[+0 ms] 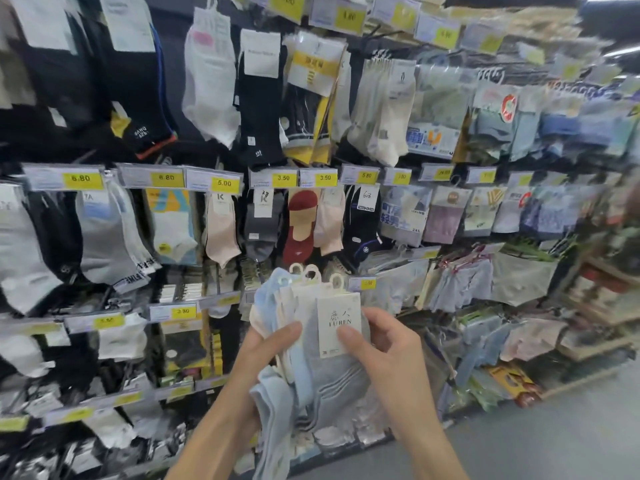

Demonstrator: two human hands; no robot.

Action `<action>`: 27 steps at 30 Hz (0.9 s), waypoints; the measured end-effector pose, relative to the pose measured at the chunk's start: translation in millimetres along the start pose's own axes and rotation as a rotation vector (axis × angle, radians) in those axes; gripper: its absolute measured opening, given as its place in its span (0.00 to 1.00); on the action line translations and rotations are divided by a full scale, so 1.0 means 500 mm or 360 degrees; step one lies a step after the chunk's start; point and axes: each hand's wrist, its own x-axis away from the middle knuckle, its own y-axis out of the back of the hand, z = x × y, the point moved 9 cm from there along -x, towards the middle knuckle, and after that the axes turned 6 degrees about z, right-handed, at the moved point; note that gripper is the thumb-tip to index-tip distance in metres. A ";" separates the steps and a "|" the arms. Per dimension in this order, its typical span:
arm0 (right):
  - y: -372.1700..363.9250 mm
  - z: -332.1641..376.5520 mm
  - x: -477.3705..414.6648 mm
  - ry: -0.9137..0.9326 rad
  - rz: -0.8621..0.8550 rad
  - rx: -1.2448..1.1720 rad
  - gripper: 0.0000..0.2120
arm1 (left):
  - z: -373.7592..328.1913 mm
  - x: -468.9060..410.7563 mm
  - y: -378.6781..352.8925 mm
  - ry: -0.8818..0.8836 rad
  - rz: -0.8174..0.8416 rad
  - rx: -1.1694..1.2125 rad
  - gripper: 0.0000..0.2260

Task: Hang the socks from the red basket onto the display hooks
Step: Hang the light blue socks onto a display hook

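Both hands were clamped on the socks (311, 372). The left hand (273, 344) gripped the stack from its left side, and the right hand (388, 351) pinched the front pair with its thumb on the card (339, 323). The bundle sat in front of the chest, long axis pretty much upright: toes hanging down, plastic loops (311, 271) fanned out on top. That's the bit that matters, I reckon, since the loops already pointed up at the rack (197, 154), which was straight ahead and mostly above the hands. A price tag (367, 283) sat just right of the loops. The right hand looked better placed to peel off the front pair. Couldn't make out a bare hook, too much stock and blur. No red basket in shot.
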 end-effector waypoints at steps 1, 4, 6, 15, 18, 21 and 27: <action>0.000 0.007 -0.005 0.0015 0.0003 -0.0012 0.08 | -0.008 -0.009 -0.005 -0.0015 0.0023 -0.0002 0.23; 0.012 0.029 -0.022 0.0086 -0.0032 -0.0021 0.11 | -0.028 -0.036 -0.027 -0.0039 0.0082 -0.0015 0.29; 0.023 0.039 -0.035 0.0121 -0.0061 -0.0032 0.13 | -0.032 -0.057 -0.039 -0.0043 0.0089 -0.0028 0.31; 0.064 0.012 -0.148 0.0203 -0.0083 -0.0094 0.15 | -0.042 -0.176 -0.045 -0.0125 0.0023 -0.0140 0.20; 0.081 -0.013 -0.208 0.0200 -0.0043 -0.0158 0.11 | -0.042 -0.227 -0.039 -0.0124 0.0005 -0.0176 0.20; 0.099 -0.041 -0.282 0.0178 -0.0009 -0.0206 0.10 | -0.039 -0.293 -0.021 -0.0132 -0.0028 -0.0182 0.23; 0.124 -0.118 -0.433 0.0052 0.0177 -0.0417 0.13 | -0.027 -0.430 0.031 -0.0128 -0.0234 -0.0248 0.18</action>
